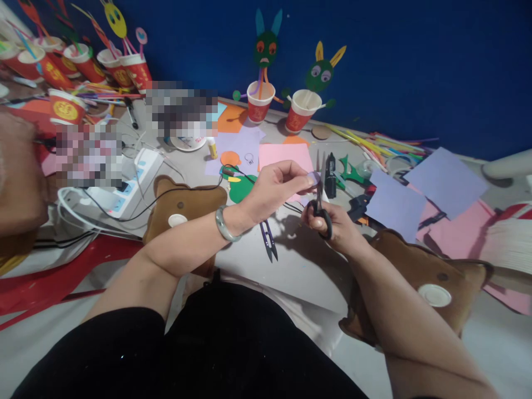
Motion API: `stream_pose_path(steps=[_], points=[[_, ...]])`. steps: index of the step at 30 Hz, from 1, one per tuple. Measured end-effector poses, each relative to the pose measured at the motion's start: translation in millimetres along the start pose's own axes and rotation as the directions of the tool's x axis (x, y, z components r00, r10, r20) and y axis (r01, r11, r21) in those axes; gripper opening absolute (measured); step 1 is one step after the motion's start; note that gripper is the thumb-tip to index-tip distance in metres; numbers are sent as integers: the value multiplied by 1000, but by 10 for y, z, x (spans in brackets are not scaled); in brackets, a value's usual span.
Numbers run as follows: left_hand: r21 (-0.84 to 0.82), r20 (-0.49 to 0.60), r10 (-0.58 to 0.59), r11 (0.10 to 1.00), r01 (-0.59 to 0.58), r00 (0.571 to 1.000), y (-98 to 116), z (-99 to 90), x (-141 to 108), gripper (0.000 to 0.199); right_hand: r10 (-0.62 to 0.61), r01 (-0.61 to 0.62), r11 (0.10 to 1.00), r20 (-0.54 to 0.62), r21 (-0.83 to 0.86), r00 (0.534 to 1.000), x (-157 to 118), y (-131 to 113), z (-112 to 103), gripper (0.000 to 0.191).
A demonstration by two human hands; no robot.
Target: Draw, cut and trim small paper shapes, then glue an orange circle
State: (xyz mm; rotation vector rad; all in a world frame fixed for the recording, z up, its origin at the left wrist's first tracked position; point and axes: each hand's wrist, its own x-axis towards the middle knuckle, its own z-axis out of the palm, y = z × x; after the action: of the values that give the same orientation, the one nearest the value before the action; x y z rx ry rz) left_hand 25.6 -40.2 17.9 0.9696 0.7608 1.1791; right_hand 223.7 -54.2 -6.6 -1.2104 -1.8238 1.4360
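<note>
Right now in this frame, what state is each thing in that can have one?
Left grip: pinching a small purple paper piece
Right grip: closed around the scissors' handles
Scissors: held, blades apart
Thread snips: lying down, tips apart
Blue-eared cup figure: standing
Yellow-eared cup figure: standing
Yellow-and-white tube: standing, cap unclear
</note>
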Motion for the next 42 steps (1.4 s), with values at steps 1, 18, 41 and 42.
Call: stream_pose_path(steps=[1,18,41,42], points=[[-1,1,5,1000,-5,1000,1,0,0,42,2,-2,1000,3,-3,1000,-2,3,-1,76],[12,-2,73,997,-73,997,9,-11,4,43,2,-2,1000,4,-16,1000,-7,-37,5,76],[44,-6,128,991,-128,992,-38,-77,35,32,-3,3,1000,-10,-27,1000,1,-30,21,78],[45,-6,129,991,-129,992,-40,-79,36,32,-2,2,1000,-10,-28,1000,2,-33,20,78]])
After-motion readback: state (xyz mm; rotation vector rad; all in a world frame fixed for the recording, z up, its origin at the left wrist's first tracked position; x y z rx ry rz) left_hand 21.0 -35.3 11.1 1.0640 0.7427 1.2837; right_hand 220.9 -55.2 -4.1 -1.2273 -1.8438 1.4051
